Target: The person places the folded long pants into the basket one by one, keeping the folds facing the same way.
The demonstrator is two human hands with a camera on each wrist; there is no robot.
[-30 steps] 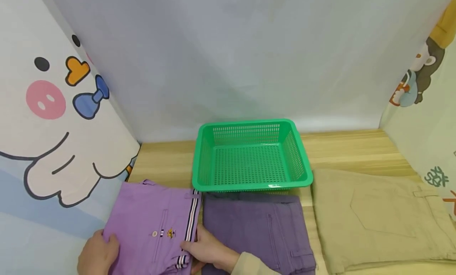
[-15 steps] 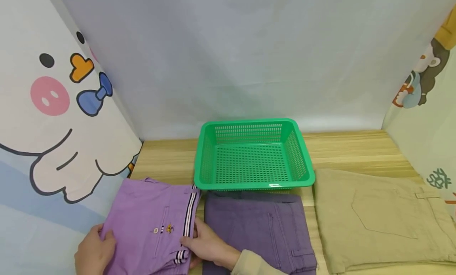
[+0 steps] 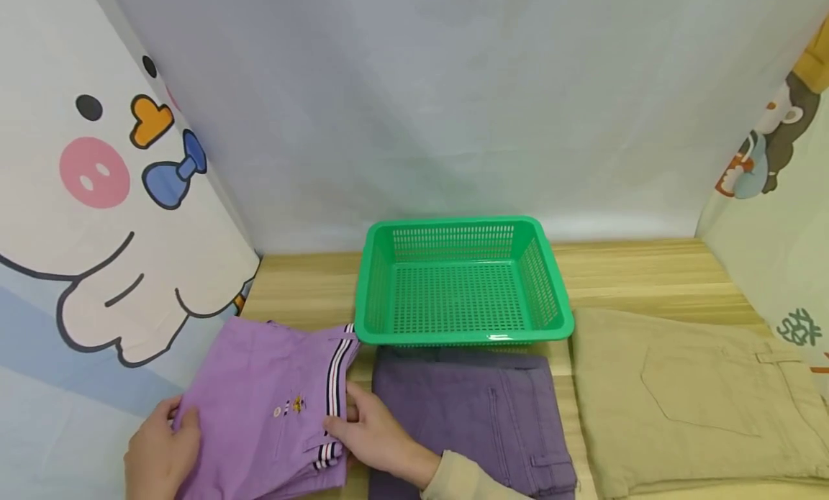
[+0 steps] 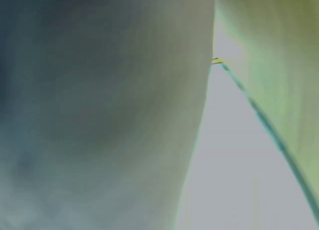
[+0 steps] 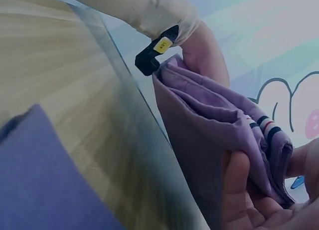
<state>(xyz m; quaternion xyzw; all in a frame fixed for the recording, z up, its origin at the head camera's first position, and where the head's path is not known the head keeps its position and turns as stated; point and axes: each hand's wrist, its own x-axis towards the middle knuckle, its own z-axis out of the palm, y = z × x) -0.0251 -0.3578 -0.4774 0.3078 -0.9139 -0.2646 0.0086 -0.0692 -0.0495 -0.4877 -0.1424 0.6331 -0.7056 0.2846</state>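
Note:
Folded lilac trousers (image 3: 259, 392) with a striped waistband, a button and a small embroidered emblem are at the lower left in the head view. My left hand (image 3: 162, 446) grips their left edge. On the other side my right hand (image 3: 376, 428) pinches the waistband, thumb on top and fingers beneath. In the right wrist view the trousers (image 5: 199, 105) show several folded layers, held off the table between both hands. The left wrist view is filled by a blurred close surface, so the left fingers are hidden there.
A green plastic basket (image 3: 463, 339) stands at the back middle of the wooden table (image 3: 304, 291). Folded dark purple trousers (image 3: 453, 414) lie in front of it, beside my right hand. Folded khaki trousers (image 3: 699, 399) lie at the right. Printed cloth walls enclose the sides.
Both hands have shifted slightly left with the lilac trousers, whose waistband side now tilts upward. The head view has shifted a little. Basket and other trousers stay put.

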